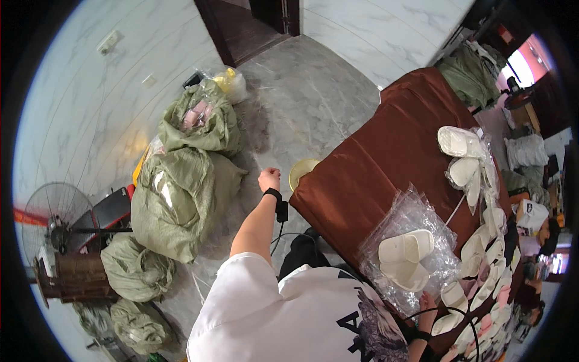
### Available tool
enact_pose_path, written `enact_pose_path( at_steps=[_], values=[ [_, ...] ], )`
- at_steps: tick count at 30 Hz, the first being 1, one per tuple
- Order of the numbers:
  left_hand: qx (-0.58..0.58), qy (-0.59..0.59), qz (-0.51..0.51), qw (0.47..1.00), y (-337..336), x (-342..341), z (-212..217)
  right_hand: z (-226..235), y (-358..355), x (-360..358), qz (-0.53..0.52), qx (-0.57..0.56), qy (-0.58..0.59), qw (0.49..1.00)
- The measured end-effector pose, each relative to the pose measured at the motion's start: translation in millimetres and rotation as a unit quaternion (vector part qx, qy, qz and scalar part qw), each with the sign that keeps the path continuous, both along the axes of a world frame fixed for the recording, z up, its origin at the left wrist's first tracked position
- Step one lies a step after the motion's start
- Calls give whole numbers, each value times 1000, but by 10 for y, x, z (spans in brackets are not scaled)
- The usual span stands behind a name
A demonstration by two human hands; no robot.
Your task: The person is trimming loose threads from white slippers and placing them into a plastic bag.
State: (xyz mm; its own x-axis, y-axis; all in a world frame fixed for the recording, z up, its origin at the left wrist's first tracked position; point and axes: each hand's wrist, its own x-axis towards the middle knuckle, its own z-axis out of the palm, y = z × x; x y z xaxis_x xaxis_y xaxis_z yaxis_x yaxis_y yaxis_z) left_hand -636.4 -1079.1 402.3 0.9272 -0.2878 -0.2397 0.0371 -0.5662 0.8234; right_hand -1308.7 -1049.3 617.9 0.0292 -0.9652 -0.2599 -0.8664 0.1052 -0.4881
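My left hand (269,180) is held out over the grey floor, beside the table's corner. Its fingers are curled into a loose fist and no object shows in them. On the brown-covered table my right hand (427,305) is at the near end of a pair of cream slippers (407,256), by the edge of the clear plastic bags (375,240) under them. Its fingers are small in the view, so I cannot make out whether they grip the plastic. Many loose white and pink slippers (476,250) lie heaped just right of that hand.
A brown cloth (362,157) covers the table. Wrapped white slippers (458,142) lie at its far right. A yellow basin (300,172) sits by the table corner. Stuffed green sacks (181,199) line the left wall, near a standing fan (57,226). A doorway opens at the back.
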Motion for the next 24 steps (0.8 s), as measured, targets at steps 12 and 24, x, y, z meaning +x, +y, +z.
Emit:
enact_pose_path(
  at_steps=[12, 24],
  values=[
    [75, 226, -298, 924, -570, 122, -817, 268, 208, 390, -49, 22, 85, 995],
    [-23, -307, -363, 879, -1092, -338, 659, 307, -402, 697, 199, -98, 174, 960]
  ],
)
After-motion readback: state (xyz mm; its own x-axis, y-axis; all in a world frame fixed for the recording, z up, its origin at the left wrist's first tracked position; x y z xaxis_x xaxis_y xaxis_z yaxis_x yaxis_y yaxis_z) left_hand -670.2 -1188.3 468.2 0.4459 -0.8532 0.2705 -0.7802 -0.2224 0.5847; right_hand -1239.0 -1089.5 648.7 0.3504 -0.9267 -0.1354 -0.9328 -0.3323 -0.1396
